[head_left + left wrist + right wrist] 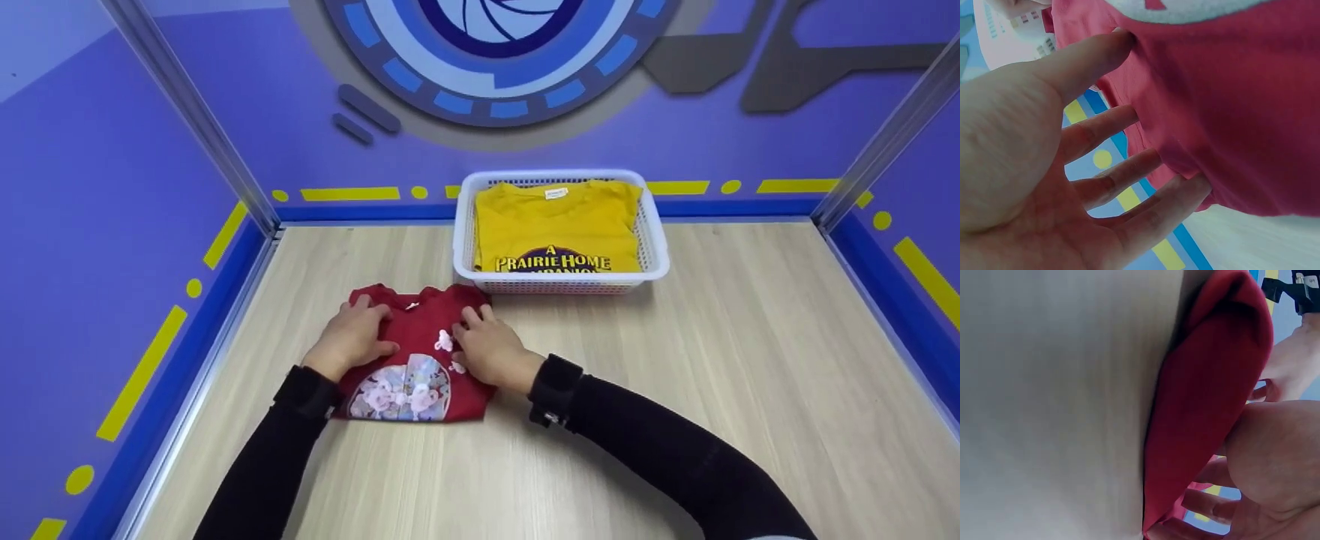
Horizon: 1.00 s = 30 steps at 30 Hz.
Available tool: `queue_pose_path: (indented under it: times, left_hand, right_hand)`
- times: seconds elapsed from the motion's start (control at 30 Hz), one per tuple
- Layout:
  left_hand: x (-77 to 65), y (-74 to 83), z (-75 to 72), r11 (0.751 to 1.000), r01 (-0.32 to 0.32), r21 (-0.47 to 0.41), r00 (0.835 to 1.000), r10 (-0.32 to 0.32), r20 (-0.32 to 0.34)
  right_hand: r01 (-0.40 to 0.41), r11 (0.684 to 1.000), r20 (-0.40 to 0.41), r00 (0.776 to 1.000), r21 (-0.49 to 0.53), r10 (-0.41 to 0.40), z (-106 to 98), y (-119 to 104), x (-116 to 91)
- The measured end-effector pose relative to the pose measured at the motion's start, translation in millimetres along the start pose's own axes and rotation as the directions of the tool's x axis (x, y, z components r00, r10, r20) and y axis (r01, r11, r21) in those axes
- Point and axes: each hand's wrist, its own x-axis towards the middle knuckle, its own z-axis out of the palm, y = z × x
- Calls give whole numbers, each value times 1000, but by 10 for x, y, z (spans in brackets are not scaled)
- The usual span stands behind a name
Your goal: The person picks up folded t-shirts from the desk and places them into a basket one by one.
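A folded red shirt [416,330] with a patterned half-round patch and small pink figures lies on the table, its collar toward the back. On its left side rests my left hand [349,339], fingers spread and touching the cloth. The left wrist view shows the fingertips and thumb of that hand [1072,152] against the red fabric [1252,112], not curled round it. My right hand [491,349] rests on the shirt's right side. Seen from the right wrist, the folded edge [1202,399] is thick, and the hand [1275,461] partly hides behind it.
Behind the shirt stands a white plastic basket [562,277] holding a folded yellow shirt [559,225] with printed lettering. The wooden table [750,390] is bounded by blue-purple panels [360,165] at the back and both sides.
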Motion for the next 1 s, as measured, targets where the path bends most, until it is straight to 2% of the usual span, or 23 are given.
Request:
queue_pose_path:
  times: [0.27,0.5,0.77,1.0]
  left_hand:
    - [-43,229,91,999,-40,33,999,40,5]
    - [-41,525,144,993,-100,63,995,100,5]
    - [27,856,194,979,-180,92,983,178,33]
    - [40,1157,267,950,-242,199,970,229,86]
  right_hand:
    - [-21,993,24,1000,120,18,-18,212,-261]
    - [-25,976,8,1000,218,24,-62,486,-519]
    - [-42,969,-9,999,245,46,-78,848,-804]
    - [-40,965,-48,997,259,54,-77,1149,-1072]
